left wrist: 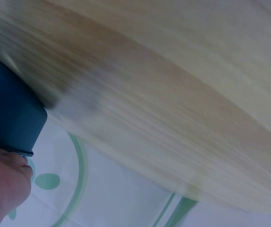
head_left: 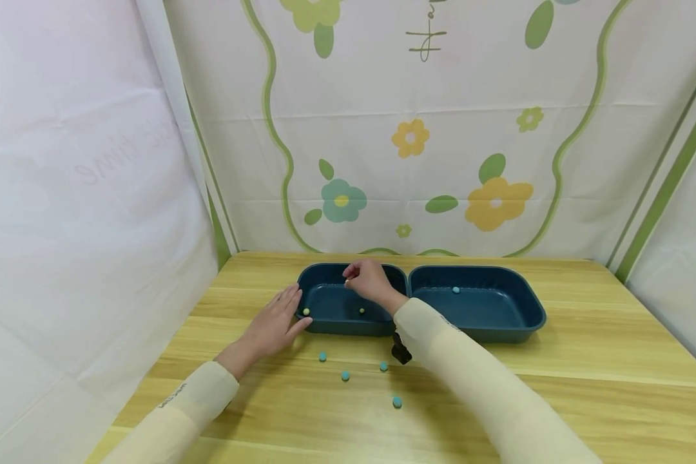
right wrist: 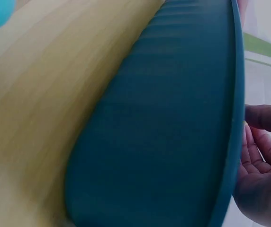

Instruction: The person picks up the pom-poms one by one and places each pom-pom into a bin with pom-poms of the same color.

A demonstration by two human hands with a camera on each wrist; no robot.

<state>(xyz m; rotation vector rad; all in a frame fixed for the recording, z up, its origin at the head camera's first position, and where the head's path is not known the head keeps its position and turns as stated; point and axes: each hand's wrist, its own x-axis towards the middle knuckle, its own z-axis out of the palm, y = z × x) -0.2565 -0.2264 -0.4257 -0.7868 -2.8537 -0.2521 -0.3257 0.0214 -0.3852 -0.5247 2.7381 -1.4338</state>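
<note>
Over the left dark-blue tray [head_left: 348, 327], my right hand [head_left: 371, 282] pinches a small pale-yellow ball [head_left: 347, 283] between thumb and fingertips, mostly hidden by them. Two more yellow balls, one at the left corner [head_left: 306, 312] and one near the front wall [head_left: 362, 310], lie inside that tray. My left hand [head_left: 274, 324] rests against the tray's left end, fingers extended along the rim and thumb at the front corner. Its knuckles [left wrist: 7, 175] show beside the tray wall in the left wrist view. The right wrist view shows the right hand [right wrist: 263, 165] beyond the tray's side.
A matching right tray [head_left: 481, 335] stands against the left one, with one light-blue ball [head_left: 455, 290] inside. Several light-blue balls [head_left: 345, 376] lie on the wooden table [head_left: 603, 361] in front. A flowered cloth [head_left: 383, 174] hangs behind the table, with white cloth at both sides.
</note>
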